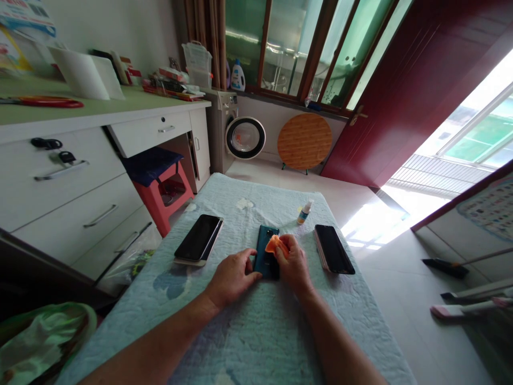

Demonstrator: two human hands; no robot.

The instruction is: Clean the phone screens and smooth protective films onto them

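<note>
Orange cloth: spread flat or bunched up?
Bunched up: the orange cloth shows as a crumpled wad in the right hand, over the teal phone.

place: home | signs: washing machine (219, 125), detergent bottle (238, 78), curtain (210, 40), drawer desk (64, 195), plastic stool (149, 199)

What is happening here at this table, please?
A person is handling a blue phone that lies back side up on the covered table. The left hand touches its left edge near the bottom, while the right hand holds an orange cloth at its upper part, close to the cameras. A dark-screened phone lies to the left and another dark phone to the right. A small spray bottle stands farther back.
</note>
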